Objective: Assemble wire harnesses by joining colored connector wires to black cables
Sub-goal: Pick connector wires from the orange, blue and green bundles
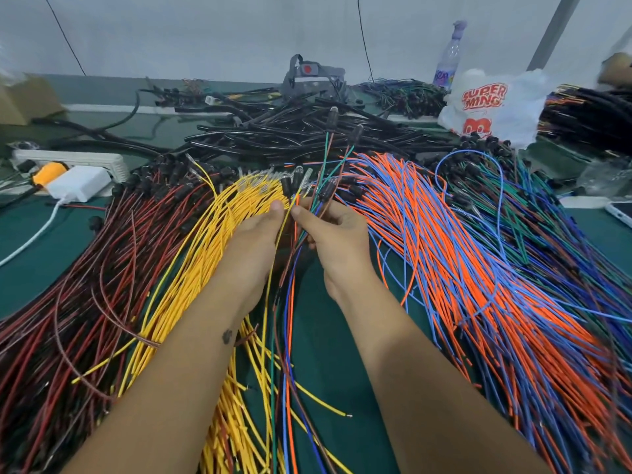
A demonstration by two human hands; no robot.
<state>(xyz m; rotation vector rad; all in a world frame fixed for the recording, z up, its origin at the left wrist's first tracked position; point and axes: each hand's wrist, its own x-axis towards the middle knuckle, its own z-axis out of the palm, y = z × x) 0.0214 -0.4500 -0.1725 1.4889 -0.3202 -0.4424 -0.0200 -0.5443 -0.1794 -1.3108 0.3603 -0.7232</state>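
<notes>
Lying nearest, loose tails of mixed wires crossing a bare strip of green desk (328, 354) between the forearms. Left hand (254, 239) curling over the yellow wires (205, 254), thumb and finger pinching a single yellow wire (285, 213). Right hand (333, 234) gripping a small bunch of colored connector wires (309, 213), their capped ends sticking up past the fingers. Hands nearly touching at the fingertips. Fanning left, red-and-black wires (85, 285); fanning right, orange-and-blue wires (461, 251), crowding both sides, leaving only the middle strip open. Piling up beyond, black cables (290, 135). Standing farthest, a white plastic bag (492, 107) and a bottle (448, 63).
</notes>
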